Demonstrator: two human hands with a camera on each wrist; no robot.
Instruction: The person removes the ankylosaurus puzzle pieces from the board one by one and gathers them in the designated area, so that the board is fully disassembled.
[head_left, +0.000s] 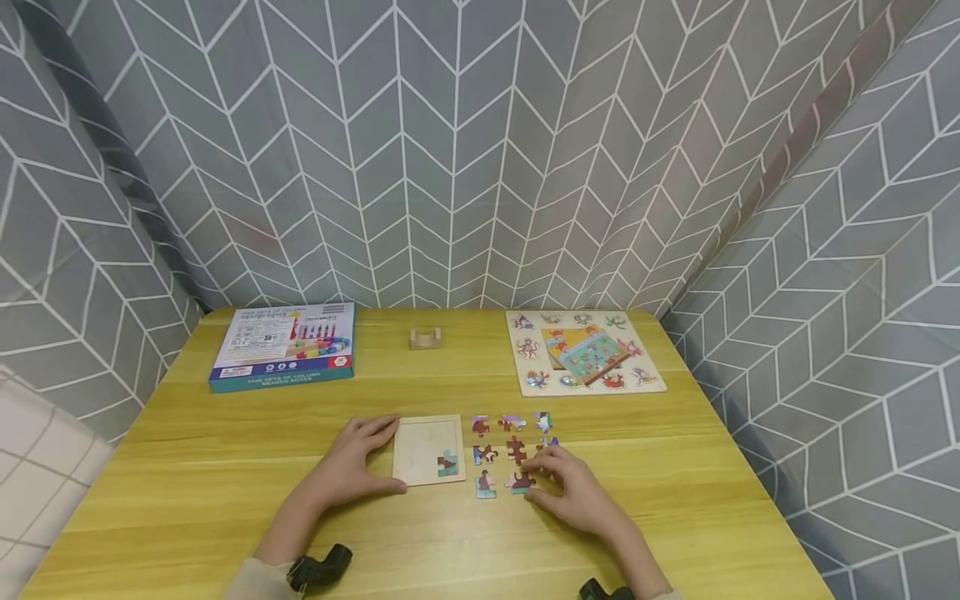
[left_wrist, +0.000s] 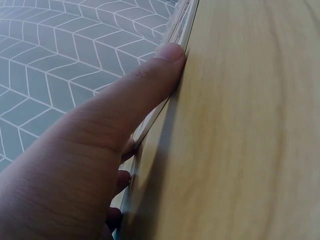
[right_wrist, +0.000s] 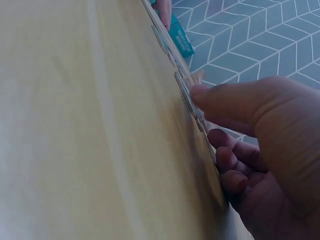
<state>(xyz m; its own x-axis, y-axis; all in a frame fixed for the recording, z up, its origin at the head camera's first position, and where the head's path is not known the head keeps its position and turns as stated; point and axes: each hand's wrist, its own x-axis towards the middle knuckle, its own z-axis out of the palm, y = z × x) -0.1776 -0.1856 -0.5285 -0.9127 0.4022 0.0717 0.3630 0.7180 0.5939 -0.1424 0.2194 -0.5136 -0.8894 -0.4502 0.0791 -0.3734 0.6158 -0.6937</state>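
Observation:
A square wooden puzzle tray (head_left: 426, 450) lies on the table, with one jigsaw piece (head_left: 447, 463) in its lower right corner. My left hand (head_left: 352, 467) rests along the tray's left side, its index finger at the upper corner and its thumb at the lower one. In the left wrist view, the straight thumb (left_wrist: 150, 75) touches the tray's edge. Several loose jigsaw pieces (head_left: 516, 450) lie in rows right of the tray. My right hand (head_left: 573, 492) has thumb and index finger around a brown and teal puzzle piece (head_left: 517, 482) in the bottom row, partly covering a piece above.
A boxed set (head_left: 281, 350) lies at the back left. A small wooden block with a curved notch (head_left: 425, 338) stands at the back middle. At the back right, a peg-puzzle board (head_left: 528, 367) carries two picture cards (head_left: 596, 357). Patterned curtains (head_left: 450, 167) surround the table.

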